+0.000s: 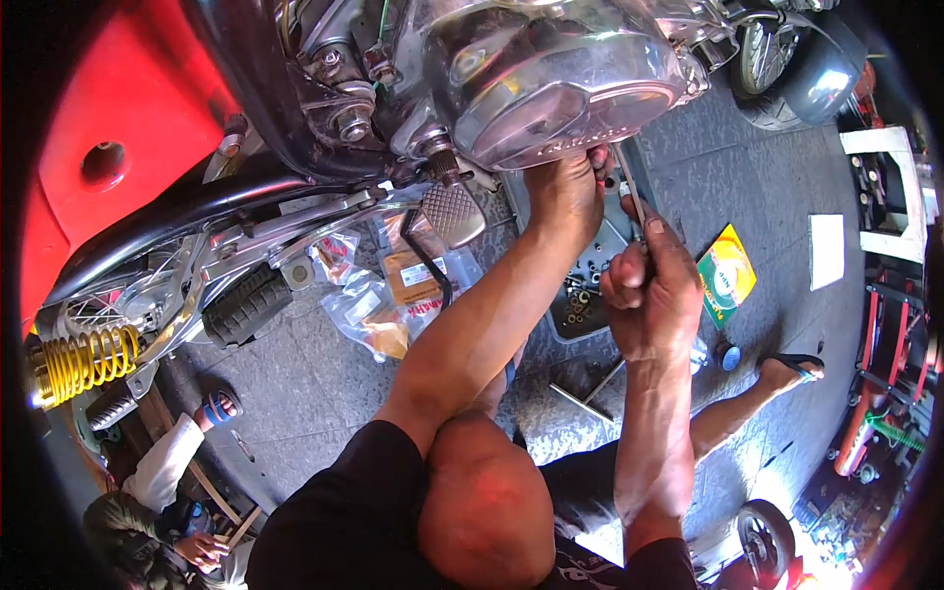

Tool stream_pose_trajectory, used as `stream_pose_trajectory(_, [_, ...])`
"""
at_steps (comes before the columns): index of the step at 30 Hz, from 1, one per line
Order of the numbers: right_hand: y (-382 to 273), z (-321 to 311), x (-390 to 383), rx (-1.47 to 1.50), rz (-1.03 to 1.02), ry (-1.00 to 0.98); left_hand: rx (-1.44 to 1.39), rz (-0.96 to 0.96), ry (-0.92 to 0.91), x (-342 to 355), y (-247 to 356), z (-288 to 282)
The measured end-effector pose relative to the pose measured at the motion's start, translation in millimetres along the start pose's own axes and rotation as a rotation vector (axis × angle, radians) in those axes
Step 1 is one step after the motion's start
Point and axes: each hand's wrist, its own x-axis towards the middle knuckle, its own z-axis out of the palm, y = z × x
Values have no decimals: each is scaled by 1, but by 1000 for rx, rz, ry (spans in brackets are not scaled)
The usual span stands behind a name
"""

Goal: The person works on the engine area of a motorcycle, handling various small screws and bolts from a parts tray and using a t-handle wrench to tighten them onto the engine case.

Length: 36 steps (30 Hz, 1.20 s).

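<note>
My left hand (565, 197) reaches up against the lower edge of the silver engine cover (560, 108) of a motorcycle. Most of its fingers are hidden behind the wrist and the cover, so what they grip cannot be seen. Closed around a thin metal rod-like tool (635, 187), my right hand (651, 285) is lower and to the right. The rod's far end runs up to the cover's edge, beside the left fingertips; its tip is unclear. Behind both hands lies a grey metal tray (565, 332) with small nuts, bolts and washers.
Clear plastic bags (369, 310) lie under the footpeg (454, 214). A yellow-green packet (726, 273), a blue cap (728, 356) and a T-shaped metal tool (582, 401) are on the floor. Another person (157, 511) sits at lower left. A white frame (890, 192) stands right.
</note>
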Motion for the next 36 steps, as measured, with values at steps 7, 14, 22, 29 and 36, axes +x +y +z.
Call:
stream_pose_trajectory(7, [16,-5,5,-843,-532,169,-48,66,-59,1,-1,-2])
stream_pose_trajectory(14, [11,-9,7,-183,37,218,-74,81,-137,4,0,-3])
stream_pose_trajectory(22, [15,5,4,-917,-488,359,9,-42,-23,-6,6,3])
stream_pose_trajectory(29, [5,31,-7,-505,-239,275,25,7,-60,0,2,0])
stream_pose_trajectory(36, [-2,-15,11,309,85,-93,7,7,-25,-3,2,4])
